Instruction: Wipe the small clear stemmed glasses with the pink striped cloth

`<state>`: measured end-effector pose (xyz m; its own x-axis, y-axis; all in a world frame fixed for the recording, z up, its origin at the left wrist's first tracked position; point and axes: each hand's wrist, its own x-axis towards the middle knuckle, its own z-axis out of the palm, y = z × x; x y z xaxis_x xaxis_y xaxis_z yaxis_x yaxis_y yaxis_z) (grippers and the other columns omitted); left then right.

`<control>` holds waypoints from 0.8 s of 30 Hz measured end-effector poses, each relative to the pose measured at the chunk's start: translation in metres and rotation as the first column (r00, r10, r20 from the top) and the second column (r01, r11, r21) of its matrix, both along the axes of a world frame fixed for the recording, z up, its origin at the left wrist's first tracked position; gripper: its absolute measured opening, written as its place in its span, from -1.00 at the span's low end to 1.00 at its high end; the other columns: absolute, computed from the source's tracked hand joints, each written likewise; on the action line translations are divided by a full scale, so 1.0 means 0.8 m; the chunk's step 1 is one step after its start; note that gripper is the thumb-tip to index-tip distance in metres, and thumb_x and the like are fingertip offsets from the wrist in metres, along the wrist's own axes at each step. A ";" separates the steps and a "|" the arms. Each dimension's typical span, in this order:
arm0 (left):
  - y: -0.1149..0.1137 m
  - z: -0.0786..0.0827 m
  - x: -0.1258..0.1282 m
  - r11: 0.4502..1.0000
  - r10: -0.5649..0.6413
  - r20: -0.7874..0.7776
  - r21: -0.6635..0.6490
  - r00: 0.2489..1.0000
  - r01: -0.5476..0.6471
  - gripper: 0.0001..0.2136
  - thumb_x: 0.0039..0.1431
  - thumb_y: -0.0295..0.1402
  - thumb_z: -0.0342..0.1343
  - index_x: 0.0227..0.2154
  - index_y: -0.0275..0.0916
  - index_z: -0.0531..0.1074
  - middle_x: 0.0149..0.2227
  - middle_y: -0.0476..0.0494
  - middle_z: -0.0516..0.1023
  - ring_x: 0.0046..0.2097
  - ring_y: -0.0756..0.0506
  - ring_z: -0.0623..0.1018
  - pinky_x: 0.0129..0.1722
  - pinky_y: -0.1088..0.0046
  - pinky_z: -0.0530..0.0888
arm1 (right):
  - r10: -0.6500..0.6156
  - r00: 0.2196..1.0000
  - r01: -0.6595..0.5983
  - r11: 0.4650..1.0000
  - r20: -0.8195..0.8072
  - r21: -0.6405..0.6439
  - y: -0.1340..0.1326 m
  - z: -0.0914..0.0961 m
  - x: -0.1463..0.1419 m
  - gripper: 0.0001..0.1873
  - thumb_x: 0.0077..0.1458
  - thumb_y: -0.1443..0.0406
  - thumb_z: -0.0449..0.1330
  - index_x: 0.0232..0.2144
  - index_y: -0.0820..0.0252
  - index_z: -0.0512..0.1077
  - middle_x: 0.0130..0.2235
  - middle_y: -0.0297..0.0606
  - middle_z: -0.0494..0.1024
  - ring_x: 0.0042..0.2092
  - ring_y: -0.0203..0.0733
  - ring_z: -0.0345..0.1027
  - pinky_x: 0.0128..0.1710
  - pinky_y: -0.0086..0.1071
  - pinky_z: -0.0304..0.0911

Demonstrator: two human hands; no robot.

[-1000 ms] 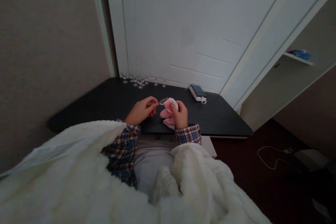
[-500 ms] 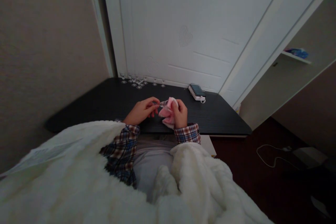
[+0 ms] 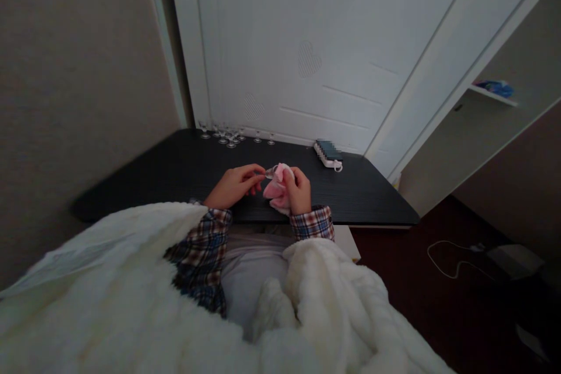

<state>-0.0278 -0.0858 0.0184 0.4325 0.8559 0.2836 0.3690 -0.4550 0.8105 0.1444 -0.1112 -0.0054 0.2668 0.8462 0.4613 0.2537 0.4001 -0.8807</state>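
Over the black tabletop (image 3: 166,178), my left hand (image 3: 234,186) pinches the narrow end of a small clear stemmed glass (image 3: 269,173) between thumb and fingertips. The glass lies sideways in the air. My right hand (image 3: 298,190) grips a fluffy pink cloth (image 3: 276,190) with a white side, pressed around the glass's wider end. Most of that end is hidden in the cloth, whose loose folds hang down toward the table.
Several small clear stemmed glasses (image 3: 231,141) stand along the back left of the table, by a white panel (image 3: 263,41). A phone (image 3: 328,149) rests on a white case with a ring at back right. A white fluffy blanket (image 3: 144,280) covers my lap.
Both hands stay almost in place. The cloth and my right hand have shifted slightly left, and the cloth covers a bit more of the glass.
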 end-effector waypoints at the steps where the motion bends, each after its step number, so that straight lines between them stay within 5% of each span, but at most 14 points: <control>1: 0.000 0.000 0.000 1.000 -0.001 -0.001 0.001 1.000 0.001 -0.67 0.13 -0.10 0.02 -0.20 -0.24 0.44 -0.54 -0.02 0.49 -0.50 -0.02 0.48 -0.55 0.55 0.36 | 0.001 1.000 -0.001 1.000 0.000 0.000 0.000 0.000 0.000 -0.69 0.09 0.07 0.05 -0.45 0.15 0.41 -0.48 -0.41 0.39 -0.41 -0.31 0.21 -0.34 -0.45 0.17; 24: 0.002 -0.003 -0.002 0.996 0.073 0.026 0.053 0.997 -0.074 -0.65 0.09 -0.05 0.07 -0.22 -0.23 0.46 -0.53 -0.02 0.49 -0.48 -0.03 0.50 -0.50 0.52 0.41 | 0.007 1.000 -0.007 0.999 -0.001 -0.036 -0.004 0.003 0.000 -0.74 0.05 0.12 0.08 -0.44 0.17 0.42 -0.48 -0.41 0.39 -0.43 -0.32 0.20 -0.36 -0.45 0.15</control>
<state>-0.0294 -0.0840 0.0163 0.3613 0.8685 0.3395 0.3837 -0.4703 0.7948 0.1445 -0.1142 -0.0032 0.2612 0.8641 0.4303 0.2507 0.3697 -0.8947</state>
